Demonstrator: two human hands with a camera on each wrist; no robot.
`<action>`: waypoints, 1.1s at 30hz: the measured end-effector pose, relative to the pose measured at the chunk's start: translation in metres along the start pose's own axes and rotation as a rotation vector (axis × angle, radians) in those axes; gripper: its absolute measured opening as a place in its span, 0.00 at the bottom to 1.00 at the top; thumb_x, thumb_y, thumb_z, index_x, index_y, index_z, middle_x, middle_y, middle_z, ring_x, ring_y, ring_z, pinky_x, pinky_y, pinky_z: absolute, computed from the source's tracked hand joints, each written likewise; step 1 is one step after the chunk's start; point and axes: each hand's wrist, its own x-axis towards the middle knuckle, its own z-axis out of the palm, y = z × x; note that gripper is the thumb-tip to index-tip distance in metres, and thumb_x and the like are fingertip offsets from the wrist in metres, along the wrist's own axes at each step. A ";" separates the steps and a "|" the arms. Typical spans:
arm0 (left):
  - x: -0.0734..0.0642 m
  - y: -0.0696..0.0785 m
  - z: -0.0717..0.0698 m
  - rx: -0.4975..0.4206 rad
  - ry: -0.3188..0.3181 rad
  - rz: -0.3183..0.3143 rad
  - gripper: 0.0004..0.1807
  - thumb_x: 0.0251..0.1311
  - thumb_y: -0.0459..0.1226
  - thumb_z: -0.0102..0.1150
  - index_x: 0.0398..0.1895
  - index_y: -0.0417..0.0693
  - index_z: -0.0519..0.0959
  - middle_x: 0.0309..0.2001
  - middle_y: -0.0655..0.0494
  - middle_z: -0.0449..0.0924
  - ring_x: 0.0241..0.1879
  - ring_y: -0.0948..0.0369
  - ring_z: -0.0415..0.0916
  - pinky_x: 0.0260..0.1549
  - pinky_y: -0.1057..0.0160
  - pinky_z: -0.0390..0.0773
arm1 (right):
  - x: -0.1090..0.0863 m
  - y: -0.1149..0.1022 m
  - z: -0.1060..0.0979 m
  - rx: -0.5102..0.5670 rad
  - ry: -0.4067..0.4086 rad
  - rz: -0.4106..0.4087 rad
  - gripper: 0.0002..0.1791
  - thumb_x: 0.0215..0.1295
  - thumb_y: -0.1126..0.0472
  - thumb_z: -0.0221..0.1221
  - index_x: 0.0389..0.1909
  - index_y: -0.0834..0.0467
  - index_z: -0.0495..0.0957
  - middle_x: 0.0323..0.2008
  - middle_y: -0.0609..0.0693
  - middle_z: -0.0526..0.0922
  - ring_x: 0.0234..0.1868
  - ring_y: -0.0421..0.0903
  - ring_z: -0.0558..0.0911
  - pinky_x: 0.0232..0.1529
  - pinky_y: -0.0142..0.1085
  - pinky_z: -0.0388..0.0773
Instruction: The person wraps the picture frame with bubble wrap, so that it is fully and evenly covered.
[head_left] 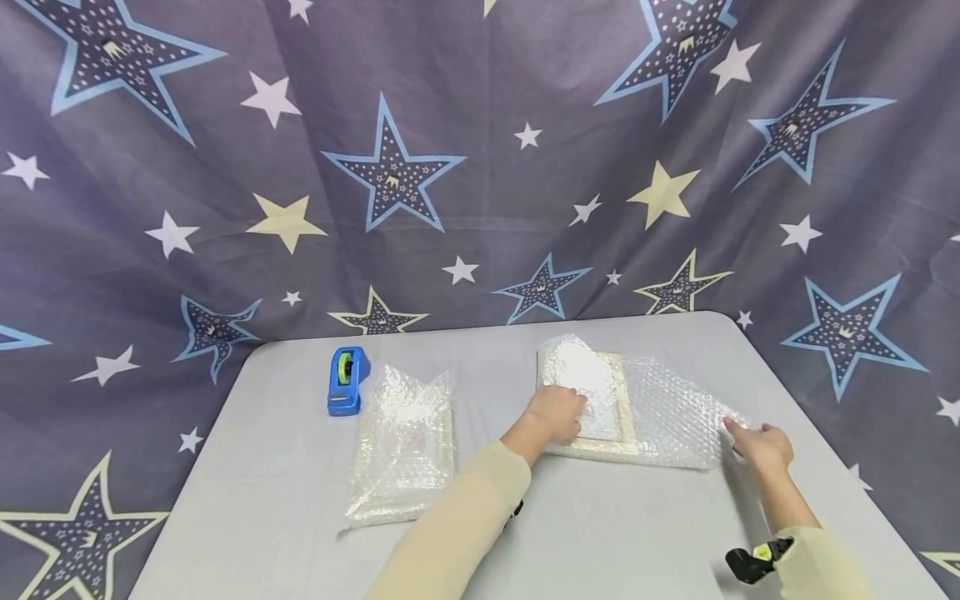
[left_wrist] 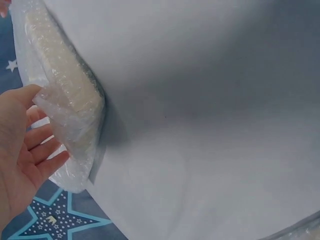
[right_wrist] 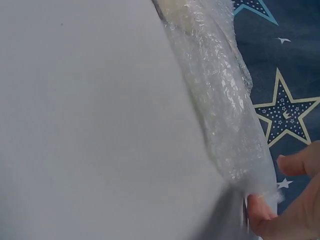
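Observation:
A pale picture frame [head_left: 627, 408] lies at the table's right side on a sheet of bubble wrap [head_left: 675, 414], with part of the wrap folded over its left portion. My left hand [head_left: 557, 412] rests over that fold. In the left wrist view, the thumb and curled fingers of the left hand [left_wrist: 30, 145] hold the loose edge of the wrap [left_wrist: 55, 107]. My right hand [head_left: 765, 450] is at the wrap's far right corner, one fingertip against it. The right wrist view shows the thumb and a finger of that hand [right_wrist: 295, 195] spread apart beside the wrap's edge [right_wrist: 230, 115].
Left of the frame lies a flat package in bubble wrap [head_left: 405, 446]. A blue tape dispenser [head_left: 347, 383] with a green roll stands beside its upper left corner. Behind the grey-white table [head_left: 277, 467] hangs a star-patterned curtain [head_left: 480, 208].

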 end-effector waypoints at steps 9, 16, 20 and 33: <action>-0.001 -0.003 -0.004 0.004 0.033 0.019 0.16 0.61 0.47 0.52 0.50 0.56 0.79 0.45 0.61 0.84 0.46 0.63 0.81 0.45 0.63 0.82 | 0.001 0.008 0.001 0.390 -0.112 0.085 0.13 0.60 0.62 0.60 0.17 0.48 0.75 0.14 0.34 0.76 0.19 0.30 0.76 0.24 0.24 0.79; -0.002 -0.004 -0.003 0.002 0.032 0.018 0.17 0.61 0.47 0.52 0.52 0.58 0.78 0.46 0.62 0.84 0.47 0.63 0.81 0.46 0.64 0.81 | -0.004 0.008 -0.001 0.181 -0.193 0.016 0.08 0.60 0.56 0.61 0.24 0.54 0.80 0.16 0.35 0.76 0.21 0.32 0.75 0.25 0.26 0.77; -0.001 -0.004 0.000 -0.006 0.034 0.006 0.19 0.60 0.47 0.52 0.55 0.59 0.77 0.51 0.62 0.83 0.49 0.63 0.81 0.46 0.65 0.81 | -0.008 0.008 -0.002 0.104 -0.210 -0.026 0.12 0.62 0.53 0.59 0.27 0.58 0.79 0.18 0.36 0.74 0.22 0.32 0.74 0.26 0.26 0.78; -0.001 -0.004 0.003 -0.014 0.023 -0.008 0.22 0.61 0.48 0.52 0.59 0.61 0.75 0.57 0.62 0.80 0.53 0.63 0.80 0.48 0.65 0.81 | -0.012 0.010 -0.003 0.187 -0.423 -0.073 0.22 0.68 0.59 0.54 0.48 0.77 0.66 0.22 0.38 0.78 0.24 0.31 0.80 0.33 0.27 0.84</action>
